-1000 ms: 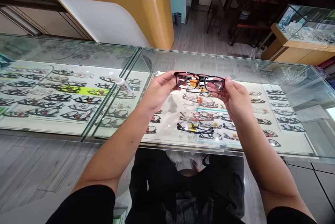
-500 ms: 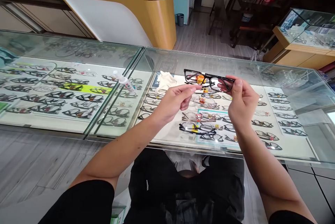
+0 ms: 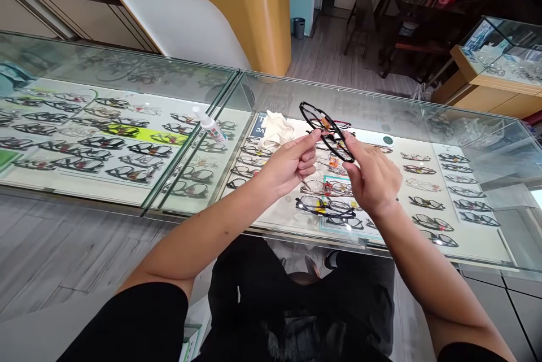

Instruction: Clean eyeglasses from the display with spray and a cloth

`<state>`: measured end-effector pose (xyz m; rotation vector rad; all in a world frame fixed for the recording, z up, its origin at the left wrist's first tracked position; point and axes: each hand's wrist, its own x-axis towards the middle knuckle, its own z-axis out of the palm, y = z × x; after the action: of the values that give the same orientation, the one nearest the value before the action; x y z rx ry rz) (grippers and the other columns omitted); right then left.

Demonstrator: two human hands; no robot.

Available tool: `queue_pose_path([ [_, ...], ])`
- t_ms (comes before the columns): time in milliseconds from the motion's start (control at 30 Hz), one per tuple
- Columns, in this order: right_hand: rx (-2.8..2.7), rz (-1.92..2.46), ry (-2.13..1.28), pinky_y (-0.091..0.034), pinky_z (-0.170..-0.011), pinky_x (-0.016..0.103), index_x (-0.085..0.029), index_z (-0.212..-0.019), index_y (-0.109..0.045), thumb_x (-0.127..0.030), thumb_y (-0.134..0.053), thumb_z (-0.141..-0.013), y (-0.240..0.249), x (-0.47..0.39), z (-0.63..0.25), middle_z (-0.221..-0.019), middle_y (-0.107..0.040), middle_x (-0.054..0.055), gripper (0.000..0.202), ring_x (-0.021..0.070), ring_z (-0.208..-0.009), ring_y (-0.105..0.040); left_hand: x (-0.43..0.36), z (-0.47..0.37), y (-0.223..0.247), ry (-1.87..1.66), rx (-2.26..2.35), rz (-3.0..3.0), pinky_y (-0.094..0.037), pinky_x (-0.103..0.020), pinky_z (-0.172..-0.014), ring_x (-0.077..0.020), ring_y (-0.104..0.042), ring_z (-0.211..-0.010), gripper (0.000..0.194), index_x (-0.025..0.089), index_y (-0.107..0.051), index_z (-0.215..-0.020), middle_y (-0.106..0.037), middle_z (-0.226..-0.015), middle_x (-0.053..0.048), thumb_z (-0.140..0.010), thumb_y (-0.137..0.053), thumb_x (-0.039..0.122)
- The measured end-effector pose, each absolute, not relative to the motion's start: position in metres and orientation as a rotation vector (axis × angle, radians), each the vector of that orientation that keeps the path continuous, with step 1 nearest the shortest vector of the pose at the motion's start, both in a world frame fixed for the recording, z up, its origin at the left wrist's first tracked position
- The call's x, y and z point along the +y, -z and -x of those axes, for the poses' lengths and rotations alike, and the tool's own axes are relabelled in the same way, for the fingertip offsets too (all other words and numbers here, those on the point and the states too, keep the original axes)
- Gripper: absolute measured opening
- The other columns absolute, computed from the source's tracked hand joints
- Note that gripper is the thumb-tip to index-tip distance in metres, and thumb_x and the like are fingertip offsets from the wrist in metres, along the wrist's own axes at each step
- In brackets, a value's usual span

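A pair of black-framed eyeglasses (image 3: pixel 333 127) is held tilted above the glass counter, its far end raised to the left. My right hand (image 3: pixel 376 177) grips the lower right end of the frame between thumb and fingers. My left hand (image 3: pixel 296 163) is pinched closed, thumb and forefinger at the middle of the frame near the bridge; the exact contact point is partly hidden. On the counter beyond my left hand lies a crumpled cream cloth (image 3: pixel 277 129). Further left, a white spray bottle (image 3: pixel 210 126) stands on the glass.
The glass display counter (image 3: pixel 381 99) holds rows of eyeglasses (image 3: pixel 425 203) under its top. Another pair of black glasses (image 3: pixel 326 206) is near my wrists. Behind are a curved wooden desk (image 3: pixel 269 29), a grey bin (image 3: pixel 298 27) and a smaller showcase (image 3: pixel 499 77).
The eyeglasses have turned from nearly level to a steep tilt, right end down. My right hand has shifted left and rotated; my left fingers now meet the middle of the frame.
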<state>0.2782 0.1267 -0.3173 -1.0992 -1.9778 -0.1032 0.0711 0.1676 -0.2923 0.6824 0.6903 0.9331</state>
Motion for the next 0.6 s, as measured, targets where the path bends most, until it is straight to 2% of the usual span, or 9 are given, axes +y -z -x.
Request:
queue_pose_path([
  [100, -2.084, 1.005, 0.161, -0.059, -0.112, 0.046, -0.025, -0.151, -0.064, -0.038, -0.062, -0.108, 0.312, 0.126, -0.275, -0.150, -0.072, 0.012, 0.045, 0.0301, -0.135, -0.072, 0.173, -0.069, 0.295, -0.976, 0.688, -0.678, -0.022, -0.019, -0.043, -0.0030, -0.025, -0.046, 0.040, 0.018, -0.074, -0.096, -0.029, -0.058, 0.011, -0.079, -0.095, 0.047],
  [167, -2.121, 1.001, 0.150, -0.059, -0.112, 0.047, -0.025, -0.153, -0.062, -0.039, -0.064, -0.106, 0.307, 0.126, -0.272, -0.152, -0.070, 0.013, 0.049, 0.0308, -0.134, -0.071, 0.175, -0.068, 0.297, -1.057, 0.732, -0.762, -0.022, -0.021, -0.044, -0.0040, -0.025, -0.047, 0.039, 0.019, -0.078, -0.098, -0.030, -0.057, 0.010, -0.078, -0.095, 0.047],
  [300, -2.079, 1.079, 0.089, -0.059, -0.110, 0.051, -0.026, -0.159, -0.056, -0.040, -0.059, -0.108, 0.299, 0.126, -0.268, -0.148, -0.073, 0.013, 0.053, 0.0324, -0.131, -0.072, 0.176, -0.068, 0.299, -1.226, 0.872, -1.065, -0.020, -0.027, -0.047, -0.0065, -0.027, -0.050, 0.038, 0.021, -0.081, -0.089, -0.038, -0.057, 0.007, -0.076, -0.093, 0.054],
  [467, -2.067, 1.046, 0.111, -0.060, -0.103, 0.049, -0.025, -0.157, -0.060, -0.034, -0.057, -0.109, 0.301, 0.128, -0.270, -0.137, -0.079, 0.013, 0.049, 0.0307, -0.120, -0.075, 0.174, -0.069, 0.301, -1.292, 0.916, -1.287, -0.023, -0.028, -0.050, -0.0082, -0.032, -0.053, 0.037, 0.022, -0.082, -0.084, -0.044, -0.060, 0.004, -0.079, -0.090, 0.058],
  [600, -2.118, 1.111, 0.096, -0.059, -0.102, 0.049, -0.024, -0.153, -0.064, -0.034, -0.058, -0.108, 0.305, 0.129, -0.271, -0.138, -0.078, 0.013, 0.046, 0.0309, -0.118, -0.075, 0.175, -0.068, 0.303, -1.300, 0.964, -1.399, -0.027, -0.028, -0.052, -0.0099, -0.036, -0.055, 0.039, 0.021, -0.081, -0.082, -0.046, -0.059, 0.003, -0.081, -0.088, 0.060],
])
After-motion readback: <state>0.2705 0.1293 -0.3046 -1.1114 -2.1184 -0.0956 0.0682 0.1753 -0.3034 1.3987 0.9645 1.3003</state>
